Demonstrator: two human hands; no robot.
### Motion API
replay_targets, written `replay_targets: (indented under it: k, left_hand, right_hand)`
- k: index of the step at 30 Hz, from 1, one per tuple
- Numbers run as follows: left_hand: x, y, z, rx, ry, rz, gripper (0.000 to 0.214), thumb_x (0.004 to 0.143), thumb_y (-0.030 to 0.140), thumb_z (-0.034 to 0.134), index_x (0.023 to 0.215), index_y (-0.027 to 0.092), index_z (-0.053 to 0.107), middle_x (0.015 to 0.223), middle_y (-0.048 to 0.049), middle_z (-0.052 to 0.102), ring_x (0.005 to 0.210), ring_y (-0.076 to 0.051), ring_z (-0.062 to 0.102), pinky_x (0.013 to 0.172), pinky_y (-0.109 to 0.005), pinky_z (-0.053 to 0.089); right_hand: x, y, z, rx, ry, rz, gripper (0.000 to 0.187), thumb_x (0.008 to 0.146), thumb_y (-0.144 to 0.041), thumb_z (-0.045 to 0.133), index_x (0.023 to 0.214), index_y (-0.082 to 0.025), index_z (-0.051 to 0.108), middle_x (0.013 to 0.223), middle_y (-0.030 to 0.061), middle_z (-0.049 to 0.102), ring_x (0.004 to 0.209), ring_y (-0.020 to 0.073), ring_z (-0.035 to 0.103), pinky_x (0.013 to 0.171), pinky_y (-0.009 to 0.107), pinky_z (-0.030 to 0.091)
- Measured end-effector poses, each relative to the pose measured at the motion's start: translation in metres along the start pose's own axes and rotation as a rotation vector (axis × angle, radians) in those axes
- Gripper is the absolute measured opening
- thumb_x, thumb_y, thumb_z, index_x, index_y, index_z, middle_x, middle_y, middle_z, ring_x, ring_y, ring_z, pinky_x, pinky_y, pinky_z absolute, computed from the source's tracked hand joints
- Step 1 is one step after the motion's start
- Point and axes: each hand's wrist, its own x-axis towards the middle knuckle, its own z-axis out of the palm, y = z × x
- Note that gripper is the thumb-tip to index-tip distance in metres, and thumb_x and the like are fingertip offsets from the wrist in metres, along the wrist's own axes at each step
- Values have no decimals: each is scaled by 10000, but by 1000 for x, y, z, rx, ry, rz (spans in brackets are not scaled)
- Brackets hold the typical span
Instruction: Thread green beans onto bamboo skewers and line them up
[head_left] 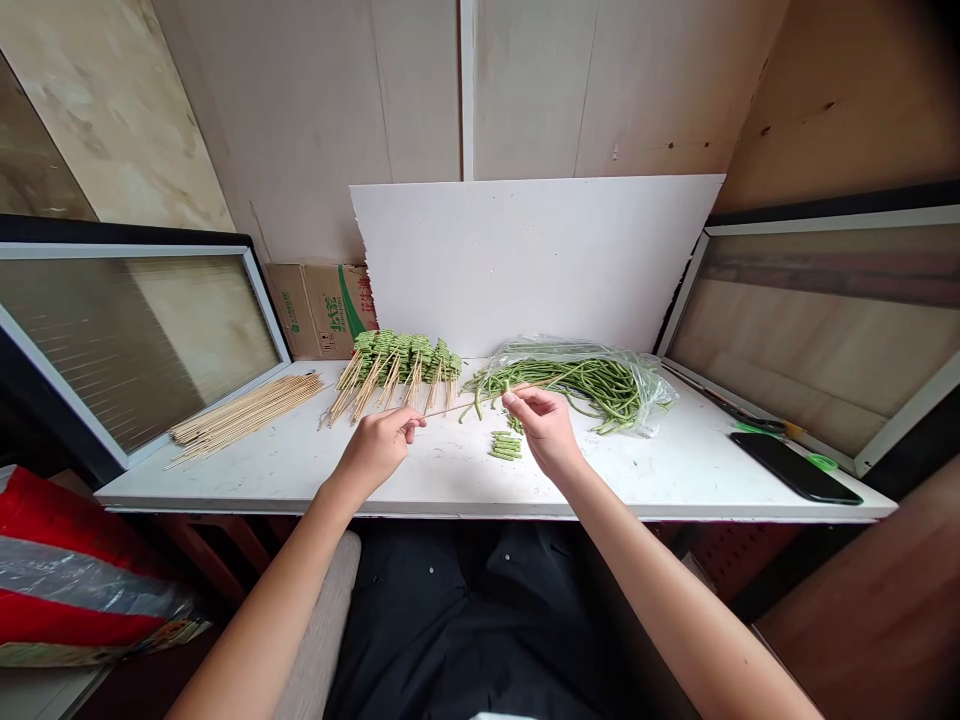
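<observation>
My left hand (pixel 381 445) is closed on the lower end of a thin bamboo skewer (pixel 454 408), which slants up to the right. Between the thumb and fingers of my right hand (pixel 546 425) is a short cut piece of green bean (pixel 506 386), held upright at the skewer's far end. How far the tip goes through the bean is too small to tell. Just below the right hand lie cut bean pieces (pixel 506 446) in a small pile on the white tabletop (pixel 420 480). Finished bean skewers (pixel 401 362) are stacked behind the left hand, sticks pointing toward me.
Loose bamboo skewers (pixel 244 412) lie at the left. Long green beans (pixel 600 385) spill from a clear plastic bag (pixel 646 400) behind my right hand. A black phone (pixel 795 466) and scissors (pixel 739 410) are at the right. A cardboard box (pixel 319 310) and white board (pixel 532 265) stand behind.
</observation>
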Motion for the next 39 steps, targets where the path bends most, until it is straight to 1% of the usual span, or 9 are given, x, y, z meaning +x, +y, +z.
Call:
replay_targets:
  k: [5, 12, 17, 25, 31, 33, 36, 38, 39]
  left_hand:
    - [0, -1, 0, 7, 77, 11, 411, 767, -52, 429, 880, 204, 731, 730, -9, 702, 867, -188, 767, 735, -234, 548]
    - [1, 8, 4, 11, 56, 19, 390, 774, -41, 448, 878, 200, 738, 710, -5, 692, 680, -156, 687, 659, -233, 509]
    - [1, 7, 4, 28, 75, 6, 380, 771, -33, 455, 869, 198, 741, 726, -16, 717, 706, -167, 710, 665, -238, 519]
    - [2, 2, 3, 60, 79, -38, 400, 761, -42, 450, 872, 205, 745, 756, -17, 749, 798, -184, 757, 683, -230, 535]
    - [1, 0, 7, 83, 38, -47, 337, 804, -9, 489, 873, 206, 739, 753, -20, 737, 732, -187, 724, 674, -254, 511]
    - [1, -3, 7, 70, 21, -75, 339, 812, -8, 488, 887, 208, 738, 748, -16, 733, 730, -188, 724, 681, -258, 510]
    - [2, -9, 7, 50, 18, -112, 323, 853, 16, 486, 912, 211, 737, 748, -13, 735, 759, -193, 734, 705, -261, 512]
    - [2, -13, 6, 53, 28, -121, 279, 902, 63, 501, 917, 212, 736, 751, -15, 741, 752, -194, 726, 710, -267, 507]
    - [3, -15, 6, 58, 33, -123, 255, 924, 92, 511, 916, 212, 736, 751, -16, 744, 737, -193, 717, 707, -271, 502]
  right_hand:
    - [-3, 10, 4, -32, 16, 30, 321, 738, -552, 917, 733, -276, 752, 908, 46, 731, 881, 237, 659, 787, 382, 525]
    - [-11, 10, 15, -24, -37, 34, 284, 741, -530, 924, 742, -279, 792, 892, 56, 753, 879, 242, 683, 771, 380, 549]
    - [-10, 10, 14, -55, -37, 63, 282, 740, -535, 918, 742, -277, 803, 867, 59, 775, 895, 259, 707, 800, 400, 567]
    - [-6, 18, 10, -142, -22, 104, 329, 645, -497, 979, 815, -262, 825, 947, 71, 771, 862, 248, 694, 690, 381, 559]
    - [-6, 22, 11, -178, -7, 97, 346, 660, -535, 967, 801, -254, 823, 957, 82, 777, 875, 255, 696, 688, 373, 546]
    - [-3, 19, 6, -210, -55, 74, 334, 715, -540, 938, 883, -267, 844, 1048, 92, 793, 951, 275, 709, 731, 380, 552]
    - [8, 16, -13, -383, -173, -13, 322, 889, -558, 794, 1076, -302, 851, 1167, 89, 796, 1052, 290, 702, 808, 397, 548]
    - [17, 20, -32, -594, -224, -108, 308, 962, -552, 705, 1043, -297, 857, 1101, 93, 809, 1025, 296, 686, 834, 414, 531]
    - [21, 25, -42, -700, -270, -144, 285, 957, -532, 717, 1003, -290, 861, 1055, 95, 814, 1011, 302, 675, 878, 433, 522]
